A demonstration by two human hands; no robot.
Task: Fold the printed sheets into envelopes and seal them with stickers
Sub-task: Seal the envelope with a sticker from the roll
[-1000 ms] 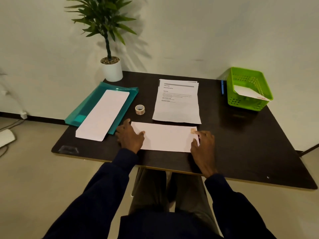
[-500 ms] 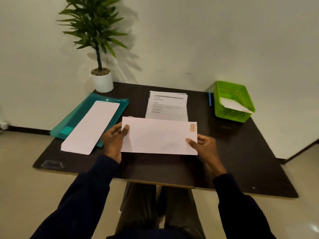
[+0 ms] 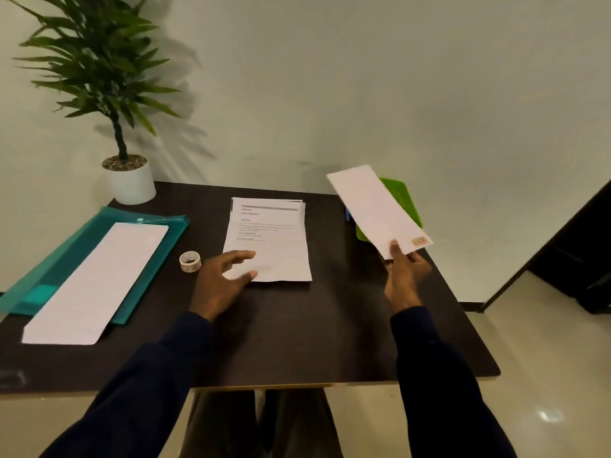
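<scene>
My right hand [image 3: 405, 274] grips the near end of a white envelope [image 3: 373, 208] with a small sticker near that end. The envelope is held in the air, slanting over the green basket [image 3: 401, 196] at the table's right rear, which it mostly hides. My left hand [image 3: 224, 279] hovers with fingers spread over the lower left corner of the stack of printed sheets [image 3: 271, 239] in the middle of the table; contact is unclear. A small roll of stickers [image 3: 190, 261] lies just left of that hand.
A pile of blank envelopes [image 3: 99, 279] rests on a teal plastic folder [image 3: 66, 256] at the left of the dark table [image 3: 314, 332]. A potted plant [image 3: 127, 180] stands at the back left corner against the wall. A blue pen [image 3: 347, 214] lies beside the basket.
The envelope went from flat on the table, to held by both hands, to my right hand alone carrying it right over the basket. My left hand let go and moved to the printed sheets.
</scene>
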